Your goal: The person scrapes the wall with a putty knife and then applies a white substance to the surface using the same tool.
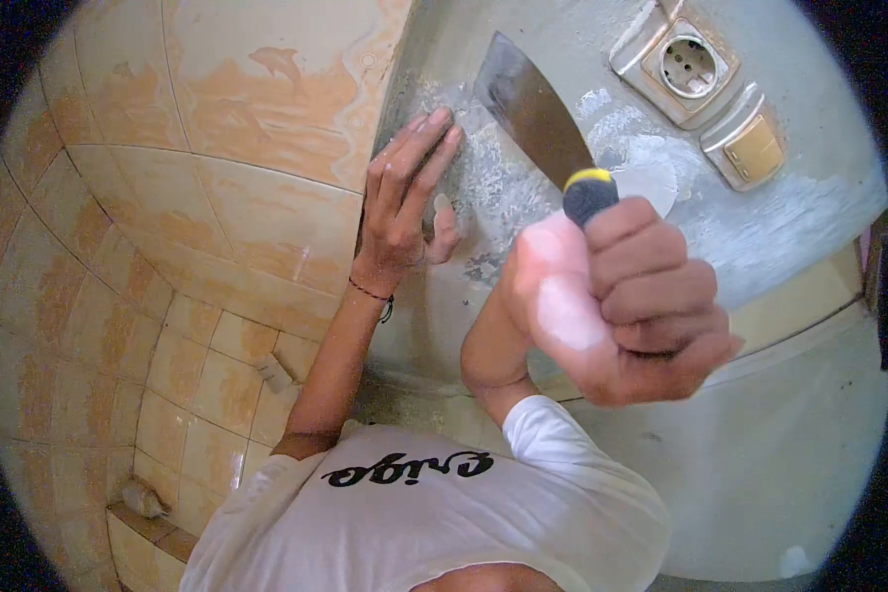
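Observation:
A putty knife with a broad steel blade and a dark grey handle with a yellow ring is gripped in my right hand. My fingers wrap round its handle, and the blade points up and to the left, overlapping the wall in this view. My left hand lies with fingers stretched out against the grey wall, close to the tile edge. Whitish, patchy filler covers the wall around both hands. A thin dark bracelet circles my left wrist.
A wall socket and a switch sit at the upper right. Orange-patterned tiles cover the wall on the left. A small pale object lies on the tiled surface below, and another lump rests on a ledge.

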`<state>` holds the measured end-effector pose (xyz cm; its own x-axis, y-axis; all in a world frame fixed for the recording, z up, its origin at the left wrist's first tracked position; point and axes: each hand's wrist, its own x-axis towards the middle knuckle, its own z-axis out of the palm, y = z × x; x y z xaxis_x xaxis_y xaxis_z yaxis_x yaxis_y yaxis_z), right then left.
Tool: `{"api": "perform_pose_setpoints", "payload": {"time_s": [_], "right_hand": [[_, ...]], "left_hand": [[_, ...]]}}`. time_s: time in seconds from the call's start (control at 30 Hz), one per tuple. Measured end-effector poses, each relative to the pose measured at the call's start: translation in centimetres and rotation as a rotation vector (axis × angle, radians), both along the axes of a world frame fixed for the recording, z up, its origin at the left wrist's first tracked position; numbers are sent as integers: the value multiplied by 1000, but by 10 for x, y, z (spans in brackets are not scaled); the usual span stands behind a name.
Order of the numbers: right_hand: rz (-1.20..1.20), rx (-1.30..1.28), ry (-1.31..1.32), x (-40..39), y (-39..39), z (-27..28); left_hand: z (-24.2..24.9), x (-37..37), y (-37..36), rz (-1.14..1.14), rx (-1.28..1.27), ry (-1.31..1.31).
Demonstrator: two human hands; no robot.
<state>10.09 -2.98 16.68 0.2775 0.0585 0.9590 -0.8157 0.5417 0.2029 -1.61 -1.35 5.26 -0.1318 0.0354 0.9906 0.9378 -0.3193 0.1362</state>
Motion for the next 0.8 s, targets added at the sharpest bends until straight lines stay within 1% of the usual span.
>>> {"api": "perform_pose_setpoints", "payload": {"time_s": [0.17,0.23,0.27,0.33,0.37,0.43,0.47,0.53,0.57,0.73,0.77,0.8], "right_hand": [[-143,-99,35,-12,-2,-2],[29,24,79,-6,-3,-2],[28,26,81,-2,-2,-4],[-188,-2,-129,5,0,-10],[-192,-10,-132,3,0,-12],[-47,2,-27,-8,-2,-7],[-53,-1,-24,-2,-3,-6],[-114,31,-120,11,-7,-4],[-114,33,-122,10,-6,-5],[-143,-165,104,-6,0,-22],[-143,-165,105,-3,-1,-20],[-134,-41,12,2,-1,-14]], "left_hand": [[1,3,-1,7,-1,-8],[-1,1,1,3,3,6],[-1,0,2,12,13,14],[-1,-2,5,23,15,16],[-3,-1,5,30,14,17],[-1,1,1,20,5,12],[0,1,0,15,1,8],[-1,0,2,16,11,12],[-2,-1,3,23,21,13],[-3,-1,5,47,20,16],[-3,-1,5,38,39,18],[-2,-3,5,44,44,19]]}}
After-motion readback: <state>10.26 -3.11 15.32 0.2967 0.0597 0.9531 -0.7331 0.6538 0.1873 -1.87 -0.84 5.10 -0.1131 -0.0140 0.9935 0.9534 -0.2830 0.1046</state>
